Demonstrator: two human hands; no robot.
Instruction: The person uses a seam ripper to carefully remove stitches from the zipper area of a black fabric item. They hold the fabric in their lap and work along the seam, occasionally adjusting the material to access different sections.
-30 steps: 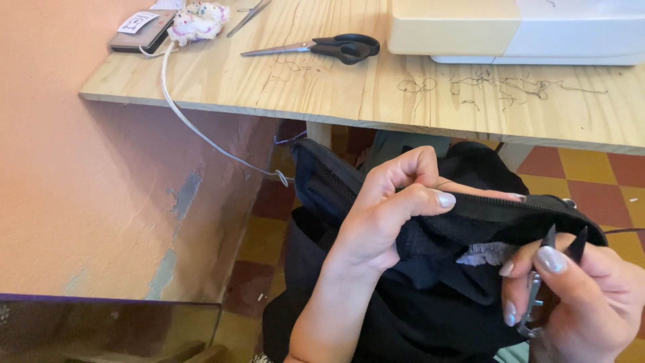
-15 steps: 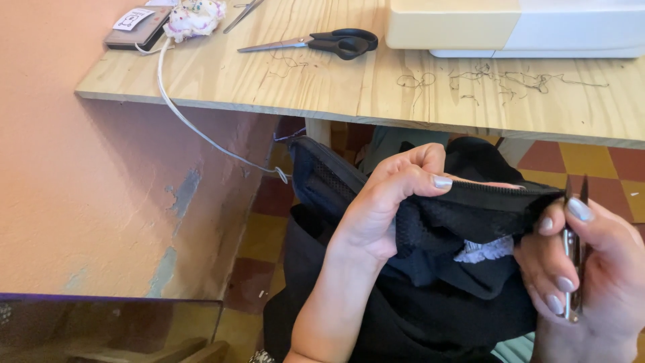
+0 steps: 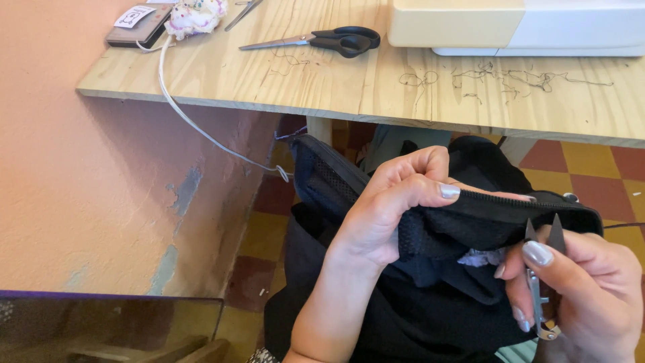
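My left hand (image 3: 396,205) pinches a black garment (image 3: 463,222) along a zipper seam, thumb on top, holding the fabric up over my lap. Just right of it, my right hand (image 3: 578,289) grips small thread snips (image 3: 543,269), whose two dark blade tips point up, slightly apart, right below the zipper edge. A bit of white lace (image 3: 480,257) shows under the seam between the hands. Black mesh lining hangs at the garment's left end.
A wooden table (image 3: 269,81) lies ahead with black-handled scissors (image 3: 322,40), a cream sewing machine base (image 3: 517,23), loose dark threads (image 3: 497,79), a pincushion (image 3: 196,15) and a phone (image 3: 138,27). A white cable (image 3: 201,131) hangs by the orange wall. Tiled floor below.
My right hand has dropped and turned, bringing the snips from beside the seam's right end to just under it, tips up. The zipper seam is stretched further right again.
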